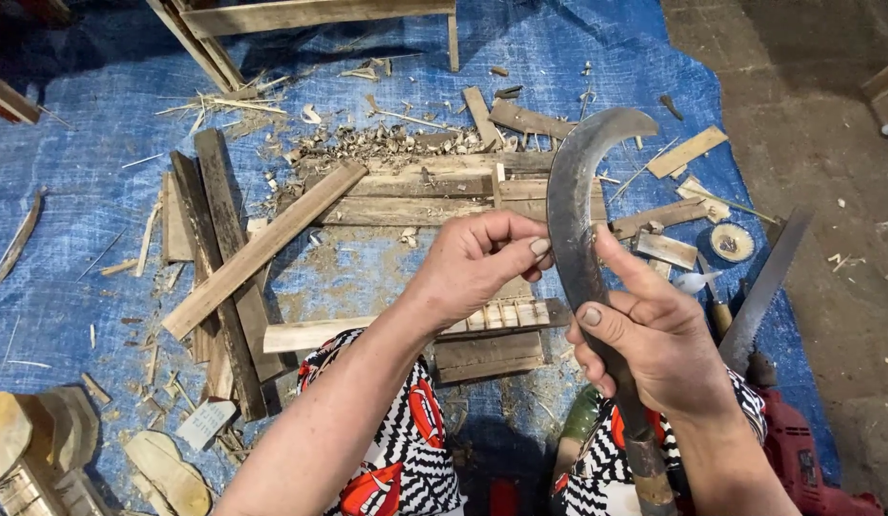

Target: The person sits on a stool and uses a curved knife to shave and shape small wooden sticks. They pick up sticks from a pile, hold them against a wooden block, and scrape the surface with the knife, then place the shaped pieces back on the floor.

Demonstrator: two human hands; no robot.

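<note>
Head view: sickle (pixel 576 205) gripped by right hand (pixel 654 334), left hand (pixel 477 260) touching.

The right hand (pixel 654 344) hides part of the sickle (pixel 583 220), whose handle the bottom edge cuts off

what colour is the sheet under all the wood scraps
Blue: the tarp on the ground, seen best in the head view.

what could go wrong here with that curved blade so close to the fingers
1. The left hand pinches right at the curved blade; a slip might cut its fingers.
2. The right hand grips low on the blade, thumb resting on the metal, so a twist might nick it.
3. The blade is held above the patterned lap; if dropped, it could fall onto the legs.
</note>
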